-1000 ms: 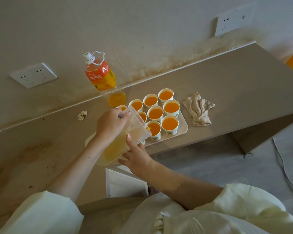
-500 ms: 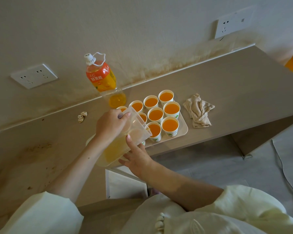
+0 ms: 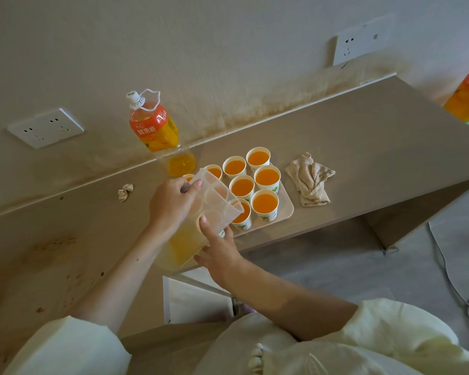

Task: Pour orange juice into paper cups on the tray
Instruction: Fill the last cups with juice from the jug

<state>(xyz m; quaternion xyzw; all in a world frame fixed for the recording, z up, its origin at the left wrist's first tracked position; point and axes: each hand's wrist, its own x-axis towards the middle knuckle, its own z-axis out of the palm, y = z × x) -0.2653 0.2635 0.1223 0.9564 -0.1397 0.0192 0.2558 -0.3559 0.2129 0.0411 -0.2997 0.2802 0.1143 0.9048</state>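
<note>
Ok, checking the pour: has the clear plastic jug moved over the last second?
Yes, slightly. Against the beige tray, the clear plastic jug has edged right, its spout now covering more of the front-row white paper cup of juice.

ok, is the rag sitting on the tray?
No, the crumpled rag lies on the desk to the right of the tray, not on it.
</note>
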